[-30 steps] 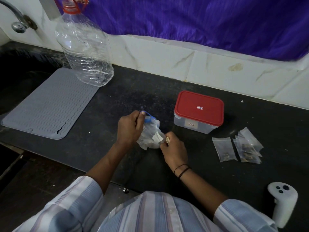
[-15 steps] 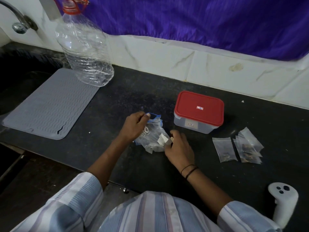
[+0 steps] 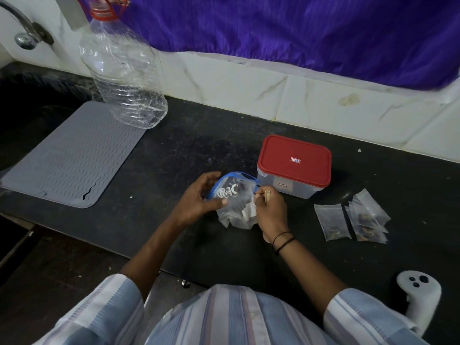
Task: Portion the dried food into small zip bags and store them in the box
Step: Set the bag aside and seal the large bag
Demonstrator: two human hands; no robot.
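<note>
Head view shows my left hand and right hand both pinching the blue rim of the big zip bag over the counter (box lidded beside it), so uneven pulling could, I think, spill the dried food.

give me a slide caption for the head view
Both hands, left and right, hold open a blue-rimmed zip bag beside the lidded red box.

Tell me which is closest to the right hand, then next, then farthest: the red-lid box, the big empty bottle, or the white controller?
From the right hand:
1. Red-lid box, just behind it, slightly right.
2. White controller, at the near right corner of the counter.
3. Big empty bottle, far back left by the wall.
</note>
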